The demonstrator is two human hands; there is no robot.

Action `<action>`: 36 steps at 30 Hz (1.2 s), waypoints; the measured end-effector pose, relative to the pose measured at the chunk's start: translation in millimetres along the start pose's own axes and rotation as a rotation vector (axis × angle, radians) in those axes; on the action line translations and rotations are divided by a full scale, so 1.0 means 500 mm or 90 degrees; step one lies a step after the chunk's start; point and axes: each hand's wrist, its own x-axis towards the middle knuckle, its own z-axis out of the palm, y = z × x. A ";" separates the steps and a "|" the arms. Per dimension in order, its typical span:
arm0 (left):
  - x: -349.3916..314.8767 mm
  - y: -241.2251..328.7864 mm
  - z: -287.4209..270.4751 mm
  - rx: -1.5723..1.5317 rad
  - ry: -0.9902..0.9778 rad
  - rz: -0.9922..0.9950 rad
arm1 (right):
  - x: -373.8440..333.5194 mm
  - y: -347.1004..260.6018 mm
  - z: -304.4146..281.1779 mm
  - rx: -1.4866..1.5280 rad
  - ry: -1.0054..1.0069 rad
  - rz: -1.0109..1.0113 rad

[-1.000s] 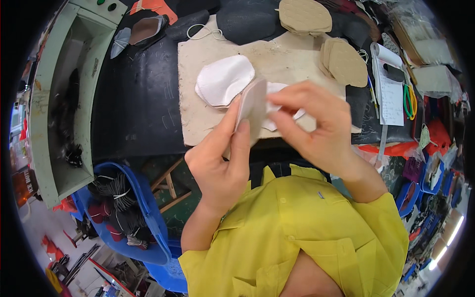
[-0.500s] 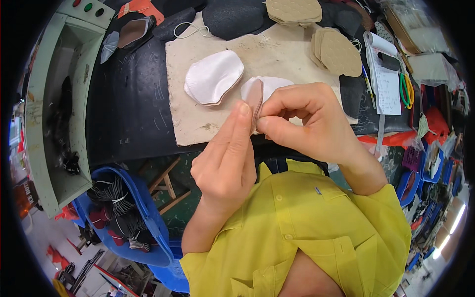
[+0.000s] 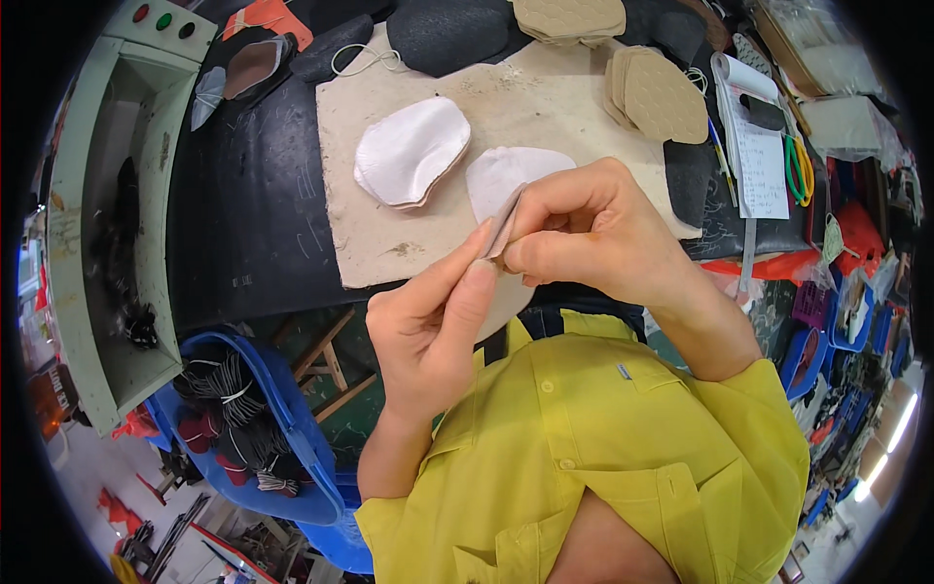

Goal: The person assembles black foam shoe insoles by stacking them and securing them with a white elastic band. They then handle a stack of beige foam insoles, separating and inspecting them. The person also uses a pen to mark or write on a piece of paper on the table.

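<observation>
My left hand (image 3: 428,326) pinches the near edge of a thin beige cut piece (image 3: 506,304) between thumb and fingers. My right hand (image 3: 589,234) grips the same piece at its folded, brownish edge, thumb against curled index finger. The piece hangs below the fingers toward my shirt, and my hands hide much of it. Just beyond them, a rounded white cut piece (image 3: 506,173) lies flat, partly covered by my right hand. Left of it is a small stack of white rounded pieces (image 3: 413,151). Both rest on a stained cream sheet (image 3: 389,243).
Tan quilted pieces (image 3: 666,95) lie in piles at the far right, beside black pieces (image 3: 448,37). A notepad (image 3: 759,165), pens and scissors (image 3: 800,175) are on the right. A grey metal box (image 3: 78,234) and a blue tub (image 3: 297,428) of cords stand left.
The beige piece has tipped from upright to slanting, its broad face now hanging below my hands. My left thumb has come round to the near side. The view has shifted slightly.
</observation>
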 end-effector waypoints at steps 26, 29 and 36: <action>-0.019 -0.059 0.019 0.001 0.310 0.008 | -0.033 0.062 0.008 -0.348 0.141 -0.201; 0.027 -0.036 -0.122 -0.191 0.494 0.066 | -0.099 0.036 -0.080 -0.275 0.282 -0.098; 0.040 0.041 -0.090 0.217 0.094 0.062 | -0.184 -0.046 -0.156 -0.651 -0.080 -0.156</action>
